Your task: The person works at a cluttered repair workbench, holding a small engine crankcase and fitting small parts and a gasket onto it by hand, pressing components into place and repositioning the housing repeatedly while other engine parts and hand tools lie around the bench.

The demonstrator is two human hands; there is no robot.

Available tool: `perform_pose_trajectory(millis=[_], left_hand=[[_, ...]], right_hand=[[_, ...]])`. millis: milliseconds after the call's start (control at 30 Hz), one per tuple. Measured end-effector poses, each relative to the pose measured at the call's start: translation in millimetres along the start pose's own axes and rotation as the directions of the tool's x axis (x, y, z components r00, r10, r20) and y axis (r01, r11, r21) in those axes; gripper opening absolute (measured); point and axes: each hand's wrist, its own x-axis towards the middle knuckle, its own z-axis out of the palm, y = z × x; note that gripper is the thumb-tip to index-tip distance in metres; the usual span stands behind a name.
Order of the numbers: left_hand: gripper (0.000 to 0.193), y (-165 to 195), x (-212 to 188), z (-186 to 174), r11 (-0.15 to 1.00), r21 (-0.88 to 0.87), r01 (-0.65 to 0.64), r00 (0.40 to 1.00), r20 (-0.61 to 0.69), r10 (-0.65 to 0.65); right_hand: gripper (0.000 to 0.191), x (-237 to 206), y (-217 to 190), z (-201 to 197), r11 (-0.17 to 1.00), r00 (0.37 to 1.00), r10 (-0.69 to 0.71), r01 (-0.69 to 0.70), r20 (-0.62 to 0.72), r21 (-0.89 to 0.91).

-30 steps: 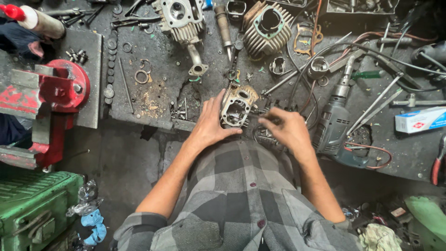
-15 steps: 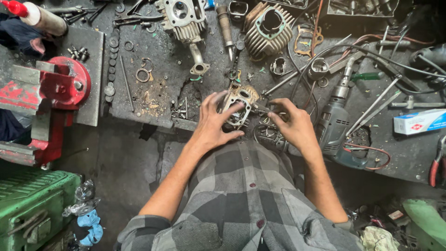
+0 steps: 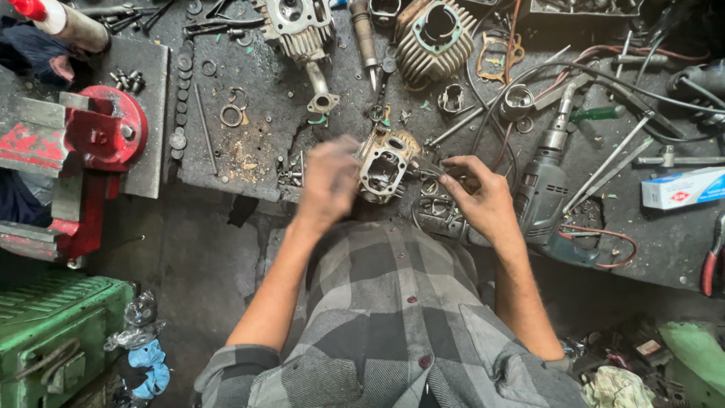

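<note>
Left hand (image 3: 330,181): blurred, forearm stretched up from six o'clock, grip curled against the nine o'clock side of the engine casting (image 3: 384,162); whether closed on it, cannot tell. Right hand (image 3: 483,198): fingers pinched together at the casting's three o'clock edge. Casting: pale grimy metal, square-holed, tilted, just above the tabletop's (image 3: 249,121) near edge, centre.

Dim, even light — left hand (image 3: 330,181) motion-blurred
</note>
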Motion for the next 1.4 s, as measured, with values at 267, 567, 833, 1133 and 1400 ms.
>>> perform_pose_trajectory(millis=[267,567,833,1133,1400], left_hand=[[0.067,-5,4,-40,0.966,0.167,0.198,0.978,-0.095,-0.184],[0.073,21,-18,12,0.964,0.129,0.233,0.958,0.142,-0.25],[0.02,37,-20,34,0.908,0.41,-0.085,0.985,0.171,0.015],[0.025,39,-18,42,0.87,0.478,-0.117,0.984,0.174,0.037],[0.018,14,-16,2,0.866,0.494,0.077,0.997,-0.017,-0.079]], right_hand=[[0.027,-9,1,7,0.978,0.968,-0.175,0.191,0.181,-0.08],[0.019,-8,22,20,0.992,0.954,-0.041,0.074,-0.296,0.099],[0.017,-10,40,23,0.956,0.965,0.085,-0.009,-0.247,0.294],[0.017,-19,29,40,0.952,0.969,0.069,0.007,-0.238,0.305],[0.017,-27,43,31,0.931,0.963,0.116,-0.019,-0.245,0.365]])
